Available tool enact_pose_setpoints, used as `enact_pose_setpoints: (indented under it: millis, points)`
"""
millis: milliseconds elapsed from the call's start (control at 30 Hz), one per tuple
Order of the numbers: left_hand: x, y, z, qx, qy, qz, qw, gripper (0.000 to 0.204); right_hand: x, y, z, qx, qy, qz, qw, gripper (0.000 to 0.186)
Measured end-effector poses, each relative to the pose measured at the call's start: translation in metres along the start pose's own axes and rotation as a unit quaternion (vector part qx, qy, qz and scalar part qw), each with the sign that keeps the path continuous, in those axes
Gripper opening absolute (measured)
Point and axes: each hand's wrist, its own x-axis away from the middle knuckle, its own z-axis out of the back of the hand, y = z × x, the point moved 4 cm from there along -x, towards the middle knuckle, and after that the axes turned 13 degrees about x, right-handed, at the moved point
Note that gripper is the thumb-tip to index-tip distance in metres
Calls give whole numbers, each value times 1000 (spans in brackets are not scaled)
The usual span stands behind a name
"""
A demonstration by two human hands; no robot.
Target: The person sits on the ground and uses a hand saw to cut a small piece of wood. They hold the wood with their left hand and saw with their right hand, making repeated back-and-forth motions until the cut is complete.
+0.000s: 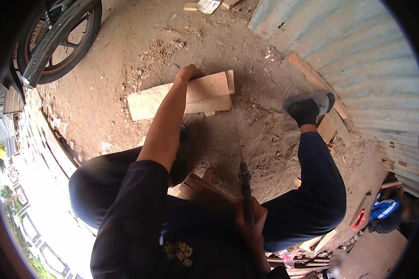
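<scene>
A pale wooden board (163, 98) lies slantwise ahead of me, propped above the dirt on other wood. My left hand (190, 73) grips its far edge, with the fingers partly hidden behind it. In my right hand (253, 216) is the dark handle of a handsaw (245, 181), close to my body. Its thin blade runs away from me, edge-on, and meets the board near its right end. A short end piece (230, 83) sticks out to the right of that line.
A motorcycle wheel (86, 39) stands at the far left. Corrugated metal sheeting (349, 60) rises on the right, with timber offcuts (312, 76) along its foot. My shoe (307, 104) rests beside them. More wood pieces (202, 188) lie between my legs. A person (391, 214) is at the right rim.
</scene>
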Motion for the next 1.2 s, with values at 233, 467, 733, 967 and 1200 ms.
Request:
enact_pose_setpoints:
  millis: [233, 467, 733, 967, 1200]
  points:
    - [-34, -17, 1, 8, 47, -52, 998, 65, -12, -3, -3, -12, 18, 37, 999, 24]
    - [139, 0, 13, 381, 510, -185, 749, 30, -8, 5, -6, -30, 1, 16, 999, 24]
    - [172, -47, -155, 267, 399, -29, 877, 58, -13, 13, -7, 0, -2, 39, 999, 22]
    - [151, -44, -165, 228, 377, -6, 898, 74, -7, 8, -9, -34, 15, 18, 999, 24]
    - [137, -47, -171, 246, 356, -17, 902, 44, -12, 6, -5, -11, 11, 14, 1000, 23]
